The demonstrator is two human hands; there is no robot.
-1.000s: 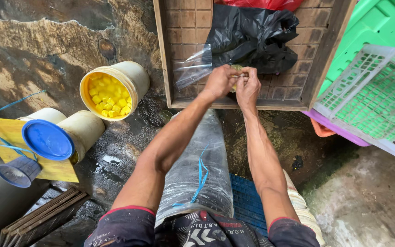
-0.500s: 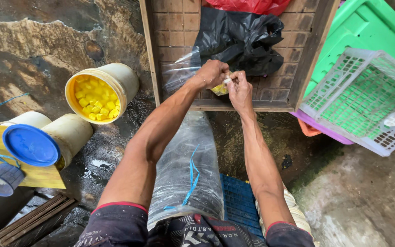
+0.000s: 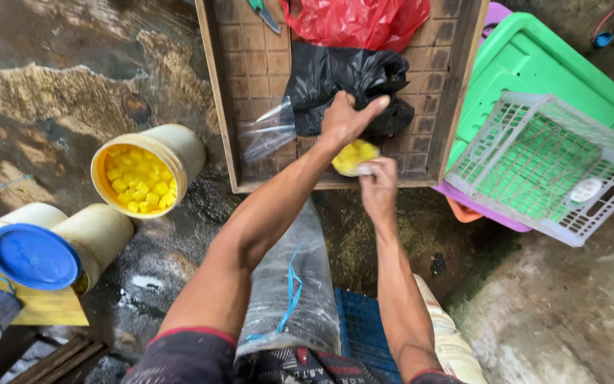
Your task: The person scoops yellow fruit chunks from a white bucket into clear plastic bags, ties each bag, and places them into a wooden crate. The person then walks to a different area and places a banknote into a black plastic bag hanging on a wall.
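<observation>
My right hand [image 3: 379, 188] grips a small clear bag of yellow pieces [image 3: 354, 156] by its lower end, at the near edge of the wooden tray [image 3: 216, 99]. Just above that bag, my left hand [image 3: 344, 119] hovers with its back to me and the thumb spread out. It is over the black plastic bag [image 3: 335, 71] and nothing shows in it. A cream bucket [image 3: 179, 146] lying tilted left of the tray holds more yellow pieces [image 3: 135, 181]. Empty clear bags [image 3: 268, 131] lie on the tray beside my left forearm.
A red plastic bag [image 3: 364, 21] and a green-handled knife [image 3: 264, 14] lie at the tray's far end. A white lattice crate [image 3: 556, 167] rests on a green crate [image 3: 527, 64] at right. Blue-lidded tubs [image 3: 33, 256] stand at left. Clear sheeting [image 3: 286, 291] covers my lap.
My left hand has come off the small bag and risen toward the black bag. My right hand has dropped slightly, keeping the small bag. The view has shifted, so the red bag shows more.
</observation>
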